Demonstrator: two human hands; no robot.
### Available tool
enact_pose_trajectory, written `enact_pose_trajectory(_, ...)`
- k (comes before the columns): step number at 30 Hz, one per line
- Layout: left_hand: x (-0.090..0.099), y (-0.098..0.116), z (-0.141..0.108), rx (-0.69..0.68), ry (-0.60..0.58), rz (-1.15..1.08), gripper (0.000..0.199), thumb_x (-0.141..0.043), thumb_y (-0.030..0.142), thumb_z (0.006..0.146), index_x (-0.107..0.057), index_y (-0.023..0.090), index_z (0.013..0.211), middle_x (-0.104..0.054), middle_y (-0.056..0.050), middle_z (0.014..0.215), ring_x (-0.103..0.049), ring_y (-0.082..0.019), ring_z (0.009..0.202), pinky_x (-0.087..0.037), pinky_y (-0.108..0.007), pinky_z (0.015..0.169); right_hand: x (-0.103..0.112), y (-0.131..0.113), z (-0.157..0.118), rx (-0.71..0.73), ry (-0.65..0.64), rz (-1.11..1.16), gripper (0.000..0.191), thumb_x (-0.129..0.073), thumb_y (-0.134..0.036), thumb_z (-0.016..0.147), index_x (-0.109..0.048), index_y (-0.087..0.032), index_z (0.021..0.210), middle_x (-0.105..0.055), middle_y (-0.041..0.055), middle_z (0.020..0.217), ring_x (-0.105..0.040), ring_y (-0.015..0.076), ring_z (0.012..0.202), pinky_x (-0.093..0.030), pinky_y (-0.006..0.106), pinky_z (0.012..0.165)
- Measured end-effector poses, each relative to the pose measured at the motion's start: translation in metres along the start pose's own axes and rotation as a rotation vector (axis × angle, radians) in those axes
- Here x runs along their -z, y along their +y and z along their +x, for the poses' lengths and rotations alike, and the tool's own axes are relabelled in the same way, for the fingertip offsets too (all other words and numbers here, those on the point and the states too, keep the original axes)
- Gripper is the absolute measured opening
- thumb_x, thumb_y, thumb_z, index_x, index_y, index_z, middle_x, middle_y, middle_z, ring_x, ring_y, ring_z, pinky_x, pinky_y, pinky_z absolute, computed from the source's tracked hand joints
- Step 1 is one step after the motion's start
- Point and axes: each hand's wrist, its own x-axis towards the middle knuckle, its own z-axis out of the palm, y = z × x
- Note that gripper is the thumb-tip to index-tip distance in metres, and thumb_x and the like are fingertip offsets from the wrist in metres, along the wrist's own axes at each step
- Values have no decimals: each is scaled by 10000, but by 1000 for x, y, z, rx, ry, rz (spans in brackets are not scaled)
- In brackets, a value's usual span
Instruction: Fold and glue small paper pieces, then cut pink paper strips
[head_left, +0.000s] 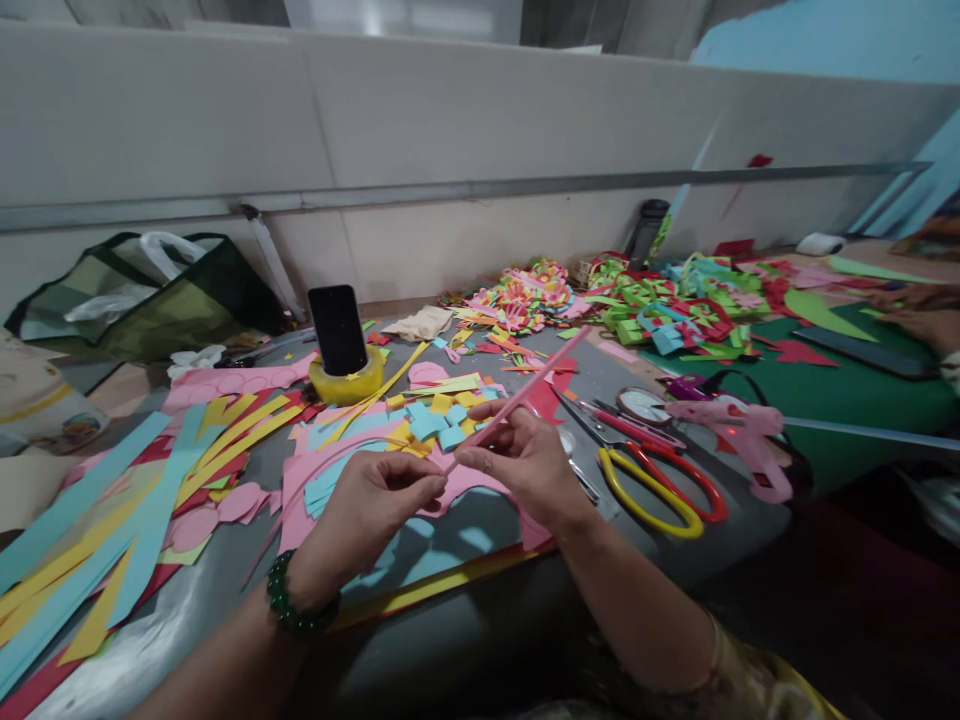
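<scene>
My right hand (525, 460) grips a thin pink strip (536, 382) between thumb and fingers; the strip slants up to the right. Close by on the left, my left hand (379, 505) is pinched at the strip's lower end, with a green bead bracelet on its wrist. A second thin pink strip (294, 492) curves out behind my left hand and down to the left. Under both hands lie pink and light blue sheets (450, 535). Small blue and yellow folded pieces (427, 422) sit just beyond my fingers.
Scissors with red and yellow handles (651, 492) and a pink glue gun (750, 440) lie right. A phone (338, 330) stands in a yellow tape roll (346, 383). Paper strips (142, 500) cover the left; paper flowers (525, 298) pile up behind. Another person's hand (919, 310) is far right.
</scene>
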Motion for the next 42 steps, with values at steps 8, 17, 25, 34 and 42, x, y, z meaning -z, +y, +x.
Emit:
enact_pose_trajectory(8,0,1,-1,-24,-18,11,197,-685,343,717,-730,151,716,-711,-33,636,-661,-148,607,-520,-205,571,-2,-2,-1,-38,-104,-40,425,-789,-301,633,-565,-181,972,-679,10,732,-670,176,690,-512,292,642)
enact_pose_trajectory(17,-1,-2,-1,0,3,13,192,-692,294,692,-739,140,797,-736,-50,701,-680,-173,653,-535,-231,602,5,-1,4,15,16,-61,428,-802,-301,597,-567,-174,930,-631,-20,661,-624,142,622,-470,248,573)
enact_pose_trajectory(25,-2,-3,-2,-56,-48,145,276,-589,392,796,-742,166,840,-679,-17,568,-629,-142,539,-451,-193,471,0,2,0,-22,-88,-63,441,-777,-282,657,-546,-190,1022,-662,-14,690,-663,159,672,-502,264,624)
enact_pose_trajectory(34,-3,-17,2,-152,-27,108,248,-620,381,785,-746,171,826,-724,-47,706,-656,-167,659,-505,-230,597,-3,3,0,15,-25,-94,406,-781,-276,651,-553,-182,974,-654,-15,674,-655,148,641,-504,250,591)
enact_pose_trajectory(42,-3,-19,3,-163,-63,119,246,-600,377,800,-737,180,853,-733,-51,757,-668,-176,689,-520,-251,629,-2,1,-2,15,-62,-95,420,-776,-268,656,-550,-179,999,-675,2,705,-666,158,653,-526,275,625)
